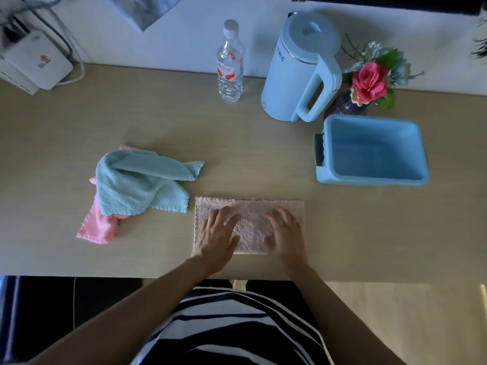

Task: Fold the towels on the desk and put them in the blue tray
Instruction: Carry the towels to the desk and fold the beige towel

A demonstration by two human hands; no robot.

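A beige towel [250, 210] lies flat as a rectangle near the desk's front edge. My left hand [217, 237] rests palm down on its left half, fingers spread. My right hand [286, 234] presses flat on its right half and looks slightly blurred. Neither hand grips anything. To the left, a crumpled light blue towel [137, 181] lies on top of a pink towel [98, 226]. The blue tray [374, 177] stands empty at the right, beyond the beige towel.
Along the back wall stand a clear water bottle [230, 67], a light blue kettle [300, 72] and a vase of flowers [369, 83]. A white box with cables [37, 63] sits at the back left. The desk's front edge [79, 273] runs just below my wrists.
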